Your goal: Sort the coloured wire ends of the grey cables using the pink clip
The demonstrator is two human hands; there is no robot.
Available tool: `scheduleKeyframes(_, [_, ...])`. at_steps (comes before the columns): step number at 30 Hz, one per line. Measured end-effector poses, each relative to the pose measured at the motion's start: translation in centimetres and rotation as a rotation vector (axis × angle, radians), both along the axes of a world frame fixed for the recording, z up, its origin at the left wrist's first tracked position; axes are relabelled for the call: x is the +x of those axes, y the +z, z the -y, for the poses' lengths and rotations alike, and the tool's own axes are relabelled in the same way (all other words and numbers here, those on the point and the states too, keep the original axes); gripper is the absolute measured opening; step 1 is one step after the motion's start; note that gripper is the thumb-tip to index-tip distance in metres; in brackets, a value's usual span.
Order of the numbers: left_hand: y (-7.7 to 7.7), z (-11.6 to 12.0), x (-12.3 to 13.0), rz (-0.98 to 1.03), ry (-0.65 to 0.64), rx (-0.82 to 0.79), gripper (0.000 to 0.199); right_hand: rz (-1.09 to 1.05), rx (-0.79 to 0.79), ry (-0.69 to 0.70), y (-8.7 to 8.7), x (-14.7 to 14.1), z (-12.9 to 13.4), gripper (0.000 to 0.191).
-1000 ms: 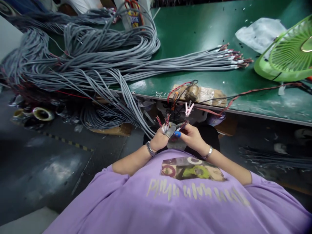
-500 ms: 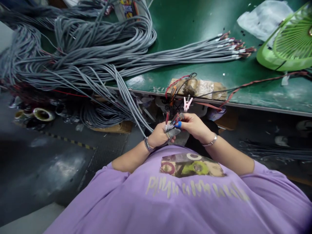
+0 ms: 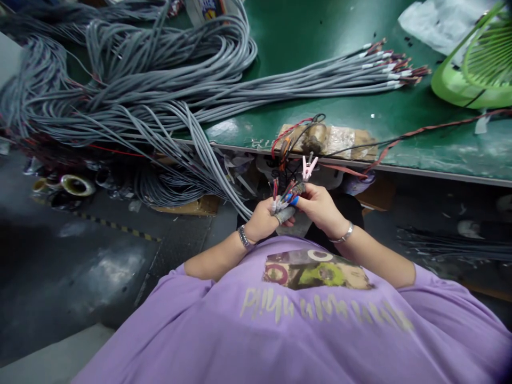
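Note:
My left hand (image 3: 264, 220) is closed round the ends of several grey cables (image 3: 224, 184), its thumb in a grey finger cover. Red and dark wire ends (image 3: 276, 186) stick up out of that grip, with white wraps at their base. Against them my right hand (image 3: 322, 207) pinches some of the thin wires (image 3: 291, 188) between covered fingertips, one cover blue. Just beyond the fingers is a pink clothes-peg-like clip (image 3: 309, 168) at the table edge, near a cardboard piece (image 3: 356, 144) with a brownish lump on it.
A large bundle of grey cables (image 3: 132, 90) lies across the green table (image 3: 288, 32), its stripped ends pointing right. A green fan (image 3: 460, 85) and a white plastic bag (image 3: 436, 24) are at the right. Tape rolls (image 3: 78, 185) and coiled cable (image 3: 172, 186) sit below the table.
The view has shifted slightly. Both hands stay together at the cable ends, and the right fingertips have moved a little among the wires.

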State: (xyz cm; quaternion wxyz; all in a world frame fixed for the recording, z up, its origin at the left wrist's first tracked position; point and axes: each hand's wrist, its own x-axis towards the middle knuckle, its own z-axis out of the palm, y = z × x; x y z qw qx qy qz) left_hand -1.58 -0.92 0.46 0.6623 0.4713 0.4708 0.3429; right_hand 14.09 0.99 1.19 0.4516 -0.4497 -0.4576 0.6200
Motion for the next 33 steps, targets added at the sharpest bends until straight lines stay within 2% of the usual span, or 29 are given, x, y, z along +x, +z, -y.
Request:
scheduleKeyframes(4, [0.2,-0.2,0.1,0.032,-0.004,-0.024,0.047,0.026,0.030,0.005,0.5,0.1,-0.2,0.046])
scheduleKeyframes(12, [-0.3,-0.2,0.3,0.121,0.197,-0.045,0.049,-0.035,0.066,-0.019,0.2,0.3,0.2,0.047])
scheduleKeyframes(19, [1.5,-0.6,1.0,0.155,0.282,-0.094,0.050,-0.002,0.107,-0.028,0.3,1.0,0.3,0.041])
scheduleKeyframes(23, [1.9,-0.5,1.5,0.143,0.253,-0.079,0.050,-0.005,0.095,-0.019,0.0,1.5,0.1,0.042])
scheduleKeyframes(29, [0.7,0.0,1.7,0.096,0.164,0.007,0.047,-0.018,0.060,0.007,0.7,1.3,0.1,0.044])
scheduleKeyframes(33, [0.5,-0.1,1.2,0.070,0.046,-0.024,0.047,-0.033,0.036,0.024,1.3,0.9,0.3,0.047])
